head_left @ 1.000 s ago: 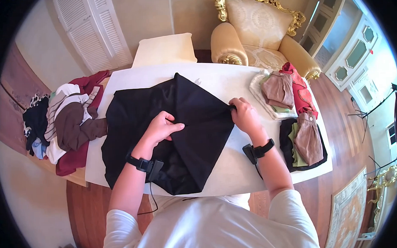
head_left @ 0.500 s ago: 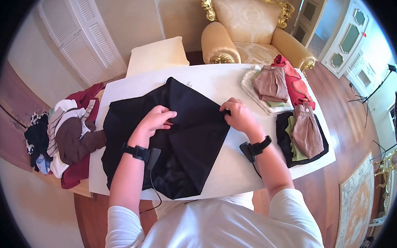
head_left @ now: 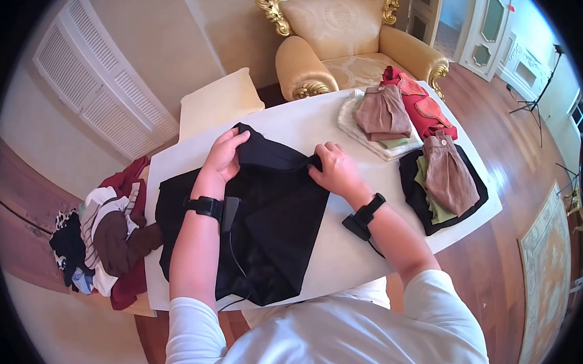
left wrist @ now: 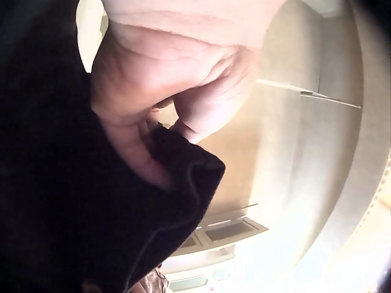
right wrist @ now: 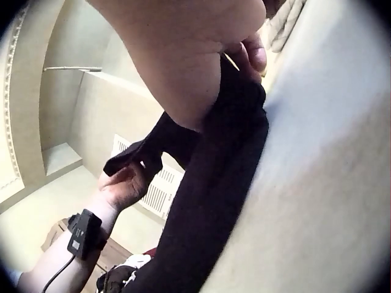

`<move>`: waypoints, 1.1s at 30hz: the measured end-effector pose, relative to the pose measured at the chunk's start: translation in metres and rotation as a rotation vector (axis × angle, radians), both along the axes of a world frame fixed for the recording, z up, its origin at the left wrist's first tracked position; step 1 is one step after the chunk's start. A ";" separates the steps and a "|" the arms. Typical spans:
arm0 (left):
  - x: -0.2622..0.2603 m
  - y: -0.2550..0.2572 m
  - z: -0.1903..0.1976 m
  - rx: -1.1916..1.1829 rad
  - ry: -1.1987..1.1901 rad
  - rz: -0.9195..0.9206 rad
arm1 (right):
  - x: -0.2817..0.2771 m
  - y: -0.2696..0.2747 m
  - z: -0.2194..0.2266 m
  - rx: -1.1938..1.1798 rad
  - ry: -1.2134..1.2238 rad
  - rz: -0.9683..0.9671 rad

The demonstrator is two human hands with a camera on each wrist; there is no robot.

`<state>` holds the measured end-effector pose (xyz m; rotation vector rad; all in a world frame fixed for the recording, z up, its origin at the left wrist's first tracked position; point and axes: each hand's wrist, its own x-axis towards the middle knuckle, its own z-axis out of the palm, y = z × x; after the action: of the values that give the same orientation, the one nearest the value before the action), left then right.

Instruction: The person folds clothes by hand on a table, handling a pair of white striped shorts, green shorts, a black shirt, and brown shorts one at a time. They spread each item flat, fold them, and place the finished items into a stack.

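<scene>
Cloth (head_left: 266, 202) pinched between both hands' fingers (head_left: 229, 145)

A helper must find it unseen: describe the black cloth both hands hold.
Start at the white table in front of the gold armchair. The black cloth covers its middle, with the left hand and right hand gripping its far edge. It alone lies spread out; the other clothes sit in piles.

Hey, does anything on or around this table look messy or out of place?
The heap of clothes at the table's left end is jumbled and hangs over the edge. The folded stacks on the right lie tidy.
</scene>
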<state>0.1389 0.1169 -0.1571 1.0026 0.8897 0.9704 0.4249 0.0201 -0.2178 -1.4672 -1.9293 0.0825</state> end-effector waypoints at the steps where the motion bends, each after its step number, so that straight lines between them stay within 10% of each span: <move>1: 0.002 0.002 0.001 0.015 -0.002 0.000 | 0.000 0.002 -0.004 0.012 0.007 -0.001; 12: -0.008 0.020 -0.017 0.045 0.005 0.081 | 0.010 0.007 -0.001 0.080 0.352 0.040; 24: -0.019 0.010 -0.024 -0.331 0.623 -0.144 | 0.014 -0.004 -0.002 -0.073 -0.158 -0.033; 33: -0.019 0.053 -0.039 -0.006 0.742 0.162 | 0.017 -0.003 0.004 0.010 -0.007 0.117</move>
<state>0.1203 0.1698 -0.1958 1.3272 1.6037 0.7204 0.4416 0.0174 -0.2142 -1.3490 -2.0174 0.1206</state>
